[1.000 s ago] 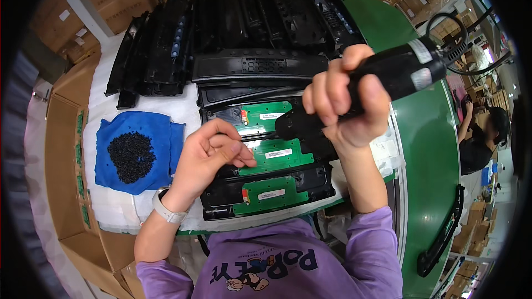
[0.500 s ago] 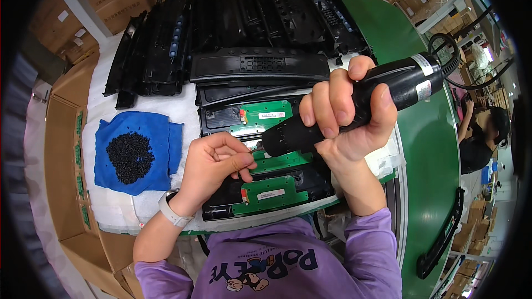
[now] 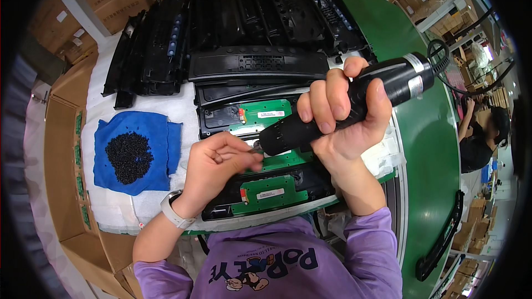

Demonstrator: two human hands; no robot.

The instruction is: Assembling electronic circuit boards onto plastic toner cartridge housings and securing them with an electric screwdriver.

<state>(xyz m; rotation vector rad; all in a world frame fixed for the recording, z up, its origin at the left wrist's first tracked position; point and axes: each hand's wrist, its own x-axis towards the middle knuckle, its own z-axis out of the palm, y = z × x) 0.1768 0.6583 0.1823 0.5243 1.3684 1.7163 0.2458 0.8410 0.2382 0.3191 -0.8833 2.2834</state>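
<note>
My right hand [image 3: 346,113] is wrapped round a black electric screwdriver [image 3: 396,80], held tilted with its nose down to the left. At that nose my left hand [image 3: 216,169] is closed in a pinch, its fingers slightly blurred; what they hold is too small to make out. Below both hands lie black plastic panels [image 3: 221,119] fitted with green circuit boards [image 3: 285,185]. The middle board is partly covered by my left hand and the screwdriver. Left of my left hand, a heap of small black screws [image 3: 130,158] rests on a blue cloth [image 3: 173,155].
More black plastic housings [image 3: 227,16] stand packed along the table's far side. A cardboard box [image 3: 64,188] stands at the left edge. The screwdriver's coiled cable [image 3: 440,55] runs off right, above a green surface [image 3: 426,149] holding a long black part [image 3: 443,238]. Another person [image 3: 482,138] is far right.
The screwdriver and my right hand have shifted slightly left and down. My left fingers have moved a little right and closed in around the screwdriver's tip.
</note>
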